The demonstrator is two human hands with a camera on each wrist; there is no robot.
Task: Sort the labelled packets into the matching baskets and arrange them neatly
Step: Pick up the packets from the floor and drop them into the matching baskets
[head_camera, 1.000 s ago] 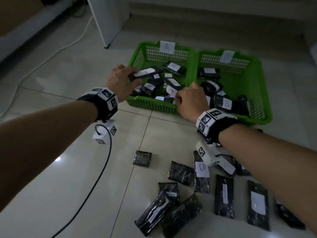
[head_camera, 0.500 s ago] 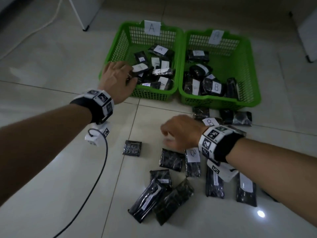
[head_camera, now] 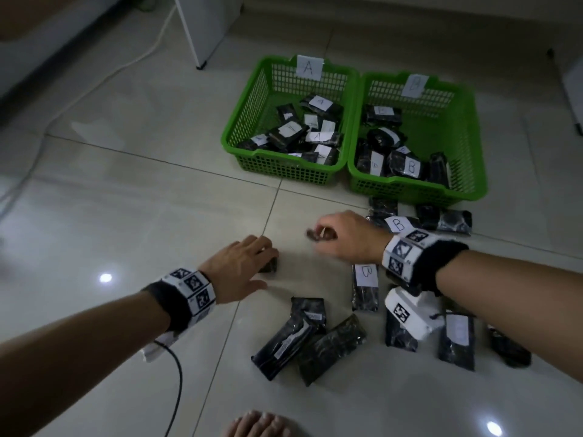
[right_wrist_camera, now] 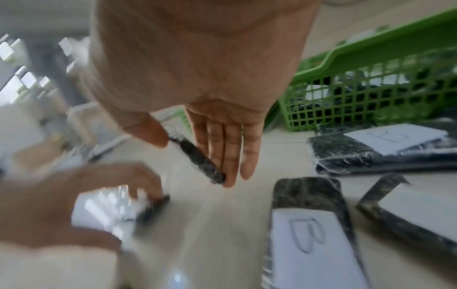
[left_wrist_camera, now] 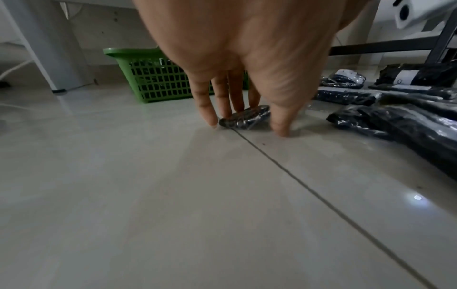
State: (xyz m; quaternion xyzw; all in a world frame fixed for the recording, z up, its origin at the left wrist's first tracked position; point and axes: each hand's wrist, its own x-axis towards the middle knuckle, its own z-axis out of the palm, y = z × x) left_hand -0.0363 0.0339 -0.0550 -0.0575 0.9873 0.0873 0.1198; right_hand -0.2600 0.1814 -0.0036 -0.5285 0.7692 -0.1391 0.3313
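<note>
Left hand (left_wrist_camera: pixel 237 64) spread over a small packet (left_wrist_camera: pixel 245 117) on the floor (left_wrist_camera: pixel 148 195), fingertips touching. Right hand (right_wrist_camera: pixel 197 78) pinching another packet (right_wrist_camera: pixel 200 160), lifted, near basket B (head_camera: pixel 467 171).

Glossy pale floor tiles (head_camera: pixel 126 200), white furniture leg (head_camera: pixel 192 36), dim light.

Bare forearms — black wristbands (head_camera: pixel 432 263), white coded marker tiles, left cable (head_camera: pixel 176 383).
</note>
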